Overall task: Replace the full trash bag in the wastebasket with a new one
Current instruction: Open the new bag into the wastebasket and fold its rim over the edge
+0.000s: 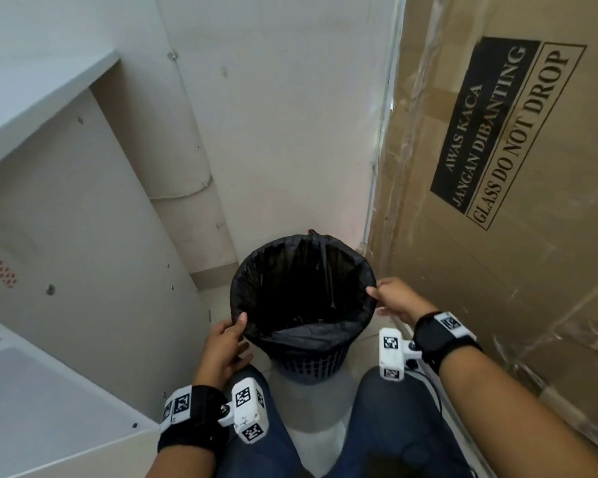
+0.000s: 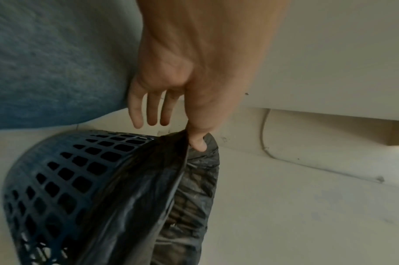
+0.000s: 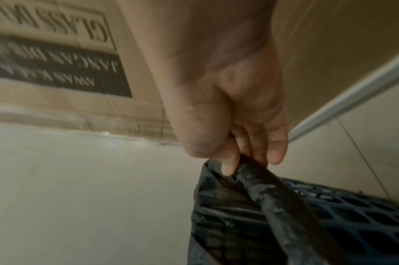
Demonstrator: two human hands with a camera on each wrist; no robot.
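From the head view, a dark lattice wastebasket (image 1: 308, 365) stands on the pale tiled floor (image 1: 311, 405) in a corner, just ahead of the person's knees in blue jeans (image 1: 390, 429), and a black trash bag (image 1: 301, 336) lines it with its edge folded over the rim. The left hand (image 1: 221, 346) pinches the bag's edge at the near-left of the rim, and the right hand (image 1: 396, 300) pinches it at the right side, so the two hands are apart with the basket's mouth between them. A big cardboard box (image 1: 518, 236) printed "GLASS DO NOT DROP" stands close on the right; a white wall (image 1: 290, 115) is behind, and white furniture panels (image 1: 66, 236) lean in on the left. In the left wrist view, the left hand (image 2: 193, 80) has its thumb pressed on the bag (image 2: 130, 206) at the rim while three fingers (image 2: 154, 111) hang straight above the basket (image 2: 57, 175). In the right wrist view, the right hand (image 3: 234, 111) has thumb and fingers closed on a bunched fold of the bag (image 3: 250, 197), beside the basket's blue lattice (image 3: 352, 211), with the box (image 3: 57, 62) beyond.
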